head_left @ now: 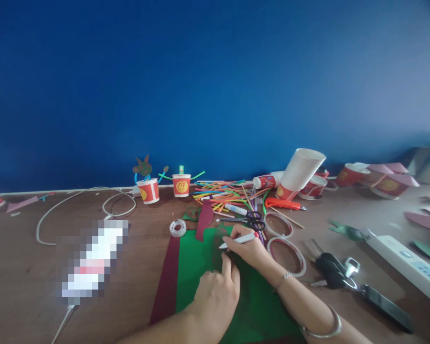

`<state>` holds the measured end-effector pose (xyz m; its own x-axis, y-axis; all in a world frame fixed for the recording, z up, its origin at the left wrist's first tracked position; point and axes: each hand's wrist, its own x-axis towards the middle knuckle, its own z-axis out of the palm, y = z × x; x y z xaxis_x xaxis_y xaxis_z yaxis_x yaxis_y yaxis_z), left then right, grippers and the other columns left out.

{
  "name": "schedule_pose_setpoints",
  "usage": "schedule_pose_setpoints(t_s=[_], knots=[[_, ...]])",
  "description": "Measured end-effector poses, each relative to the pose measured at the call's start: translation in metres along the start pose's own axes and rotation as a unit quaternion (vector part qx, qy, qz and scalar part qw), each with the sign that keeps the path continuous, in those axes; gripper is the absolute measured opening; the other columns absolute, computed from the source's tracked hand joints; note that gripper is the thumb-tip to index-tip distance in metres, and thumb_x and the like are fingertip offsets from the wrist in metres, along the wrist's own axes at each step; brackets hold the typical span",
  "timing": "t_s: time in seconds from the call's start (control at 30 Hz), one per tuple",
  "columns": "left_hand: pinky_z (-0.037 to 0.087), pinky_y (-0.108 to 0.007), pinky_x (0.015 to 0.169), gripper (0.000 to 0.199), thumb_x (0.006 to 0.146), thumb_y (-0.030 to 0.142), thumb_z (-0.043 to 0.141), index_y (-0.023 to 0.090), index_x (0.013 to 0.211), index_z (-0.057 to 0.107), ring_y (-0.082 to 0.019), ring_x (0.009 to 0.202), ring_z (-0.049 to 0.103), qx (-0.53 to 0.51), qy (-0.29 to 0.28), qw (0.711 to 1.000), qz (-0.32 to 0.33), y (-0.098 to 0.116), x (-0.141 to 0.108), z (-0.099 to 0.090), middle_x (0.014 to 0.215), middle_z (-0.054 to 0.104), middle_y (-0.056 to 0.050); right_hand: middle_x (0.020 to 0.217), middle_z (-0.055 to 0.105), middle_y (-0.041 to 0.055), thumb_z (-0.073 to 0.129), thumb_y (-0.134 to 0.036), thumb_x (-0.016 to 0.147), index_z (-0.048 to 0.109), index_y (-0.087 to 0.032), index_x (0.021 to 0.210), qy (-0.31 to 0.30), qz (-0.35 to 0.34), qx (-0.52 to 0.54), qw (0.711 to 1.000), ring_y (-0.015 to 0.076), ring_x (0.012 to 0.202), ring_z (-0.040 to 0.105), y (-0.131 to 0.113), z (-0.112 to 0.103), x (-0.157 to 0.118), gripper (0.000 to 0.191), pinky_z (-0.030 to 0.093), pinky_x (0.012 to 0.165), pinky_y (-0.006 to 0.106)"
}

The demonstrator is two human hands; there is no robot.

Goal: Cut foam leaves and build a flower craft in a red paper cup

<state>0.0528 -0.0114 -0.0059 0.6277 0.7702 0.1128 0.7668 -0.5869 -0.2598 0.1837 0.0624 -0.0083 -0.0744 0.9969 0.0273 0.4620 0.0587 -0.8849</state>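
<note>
**A Right Hand Holds a Marker over Green Paper**

The person's right hand (245, 246) holds a white marker (241, 239) with a red end, pinched between the thumb and the fingers. The marker's tip points to the left, over a dark, blurred patch (218, 246) on the green paper (191, 267); whether the tip touches is not clear. The left hand (217, 294) is just nearer to the body than the right hand. It is partly curled and holds no tool that can be seen, and it rests on the green paper with the index finger stretched forward, close to the marker. Under the green paper, to the left of the left hand, dark red paper (164, 282) shows.

Ahead of the left hand lie a roll of clear tape (177, 228) and a dark red paper cutout (205, 218), which overlaps the upper edge of the green paper. Just beyond the right hand are scissors (255, 221) with dark handles, a glue stick (235, 209) and many coloured sticks (220, 193). To its right lies a larger tape roll (301, 262), and farther right are keys (331, 268) and a white power strip (408, 260).
</note>
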Motion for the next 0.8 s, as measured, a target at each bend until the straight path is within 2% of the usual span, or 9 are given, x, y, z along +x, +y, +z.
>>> schedule_pose_setpoints(t_s=[0.33,0.5,0.6,0.8], knots=[[0.049,-0.023,0.041,0.043,0.078,0.006,0.045,0.009,0.121,0.050,-0.011,0.048,0.060,0.002,0.001,1.000,-0.003,-0.0007,0.0005,0.0002,0.118,0.055,-0.023,0.047,0.058,-0.0028,0.058,-0.025,0.069,0.046,-0.020,0.055,0.004,0.003,0.017,1.000,0.0108,0.045,0.051,0.0012,0.0005,-0.0003,0.019,0.034,0.042,0.019],[0.049,-0.022,0.042,0.043,0.077,0.005,0.046,0.009,0.120,0.051,-0.010,0.048,0.060,0.002,0.003,1.000,-0.002,-0.0011,-0.0003,-0.0004,0.118,0.055,-0.023,0.045,0.055,-0.0037,0.054,-0.026,0.073,0.042,-0.021,0.056,0.041,0.012,0.107,0.993,0.0122,0.047,0.056,0.0005,-0.0033,0.0003,0.021,0.039,0.045,0.020],[0.049,-0.022,0.042,0.044,0.077,0.006,0.046,0.009,0.120,0.051,-0.010,0.048,0.059,0.001,0.012,1.000,0.001,-0.0010,-0.0009,0.0011,0.117,0.056,-0.022,0.042,0.054,-0.0044,0.054,-0.024,0.072,0.040,-0.021,0.056,0.060,0.009,0.109,0.992,0.0116,0.043,0.053,0.0027,-0.0046,0.0012,0.021,0.038,0.044,0.021],[0.048,-0.022,0.040,0.044,0.077,0.005,0.046,0.009,0.120,0.052,-0.011,0.047,0.059,-0.002,0.010,1.000,0.000,-0.0009,-0.0002,0.0046,0.118,0.056,-0.021,0.043,0.056,-0.0037,0.055,-0.025,0.071,0.043,-0.021,0.055,0.014,0.003,0.047,0.999,0.0105,0.041,0.050,0.0023,-0.0019,-0.0006,0.020,0.036,0.042,0.020]])
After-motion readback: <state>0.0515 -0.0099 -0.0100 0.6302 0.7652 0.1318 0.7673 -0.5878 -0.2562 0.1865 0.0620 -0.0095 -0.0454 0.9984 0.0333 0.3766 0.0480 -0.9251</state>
